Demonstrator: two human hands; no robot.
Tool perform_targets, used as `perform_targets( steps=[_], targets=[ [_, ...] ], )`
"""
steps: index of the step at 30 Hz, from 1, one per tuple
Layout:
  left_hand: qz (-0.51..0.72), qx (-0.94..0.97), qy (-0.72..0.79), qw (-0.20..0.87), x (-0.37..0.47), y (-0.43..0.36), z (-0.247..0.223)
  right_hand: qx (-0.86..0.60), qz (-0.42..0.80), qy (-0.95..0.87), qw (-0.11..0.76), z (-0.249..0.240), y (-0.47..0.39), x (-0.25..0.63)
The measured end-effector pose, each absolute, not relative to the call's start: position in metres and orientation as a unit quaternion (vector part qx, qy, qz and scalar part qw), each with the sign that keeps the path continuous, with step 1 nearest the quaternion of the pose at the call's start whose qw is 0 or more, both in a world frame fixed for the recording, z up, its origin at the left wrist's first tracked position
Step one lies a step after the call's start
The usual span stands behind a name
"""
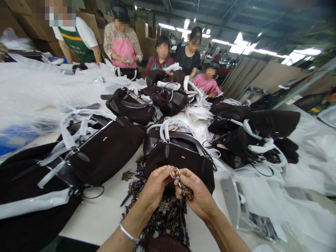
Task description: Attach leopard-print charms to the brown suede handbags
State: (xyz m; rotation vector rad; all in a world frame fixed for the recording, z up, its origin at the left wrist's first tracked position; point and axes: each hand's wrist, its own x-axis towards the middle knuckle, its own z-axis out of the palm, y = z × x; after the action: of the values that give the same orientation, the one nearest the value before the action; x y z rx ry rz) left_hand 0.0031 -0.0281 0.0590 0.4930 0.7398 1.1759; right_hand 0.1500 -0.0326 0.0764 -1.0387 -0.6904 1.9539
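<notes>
Between my two hands is a bag charm with a silver split ring and a leopard-patterned flower-shaped piece. My left hand pinches the left side of the ring between thumb and fingertips. Closed around the ring's other side and the patterned piece is my right hand. Beneath the hands lies a pile of dark beaded charms, a loose patterned flower at its left edge. Just beyond stands a dark brown handbag whose handles are wrapped in white.
More brown handbags lie at left, at right and farther back. White plastic sheeting spreads over the table's left and right sides. A grey-white holder sits right of my hands. Several people are around the table's far side.
</notes>
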Motion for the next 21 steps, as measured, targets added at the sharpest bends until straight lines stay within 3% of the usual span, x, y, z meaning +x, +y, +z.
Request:
perform_targets(
  steps=[21],
  targets=[
    [0.475, 0.286, 0.375, 0.743, 0.0034, -0.0329, 0.0580, -0.428, 0.775, -0.261, 0.385, 0.0739, -0.0403, 0.1606]
  ],
)
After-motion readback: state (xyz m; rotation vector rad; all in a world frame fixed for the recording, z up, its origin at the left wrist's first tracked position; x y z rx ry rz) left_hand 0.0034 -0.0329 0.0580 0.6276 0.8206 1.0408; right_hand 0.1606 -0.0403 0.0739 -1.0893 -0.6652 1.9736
